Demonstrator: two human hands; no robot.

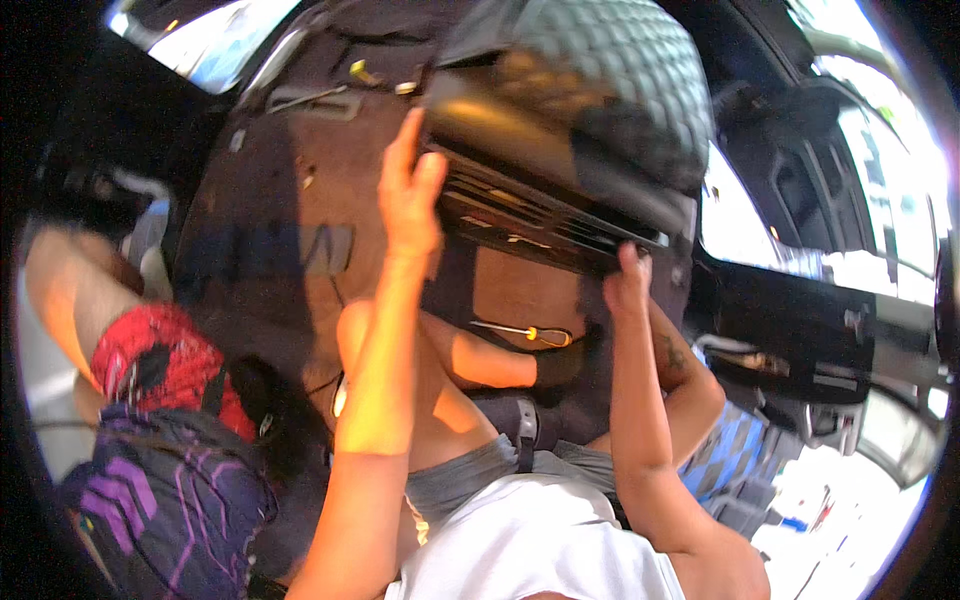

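A car seat (610, 85) with grey quilted upholstery stands in front of me, its dark base and slotted underside panel (540, 215) facing me. My left hand (408, 195) is at the left edge of the base, fingers stretched along the side and thumb apart. At the lower right corner, my right hand (628, 285) grips the panel's edge with its thumb up; its other fingers are partly hidden. The seat looks slightly smeared, as if in motion. On the floor between my legs lies a screwdriver (548, 336) with a yellow and black handle.
Brown-black carpet (260, 200) covers the vehicle floor, with a metal rod (305, 100) and a small yellow item (362, 72) farther off. At left, another person in red shorts (165, 365) is close by. An open door (790, 350) is at right.
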